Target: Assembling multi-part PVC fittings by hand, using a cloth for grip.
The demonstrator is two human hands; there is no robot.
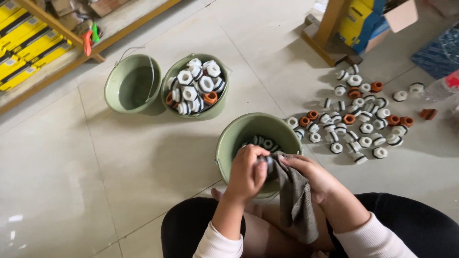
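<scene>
My left hand (247,172) is closed around a small white fitting with a black ring, mostly hidden by the fingers. My right hand (311,174) holds a grey cloth (294,200) pressed against that fitting; the cloth hangs down over my lap. Both hands hover over the near rim of a green bucket (229,143) that holds a few more white fittings (265,142) at its bottom.
A second green bucket (217,107) is heaped with white and orange fittings; beside it stands a green bucket (114,91) with a wire handle. Several white and orange fittings (363,124) lie on the tiled floor at right. Shelving with yellow boxes (24,43) lines the left.
</scene>
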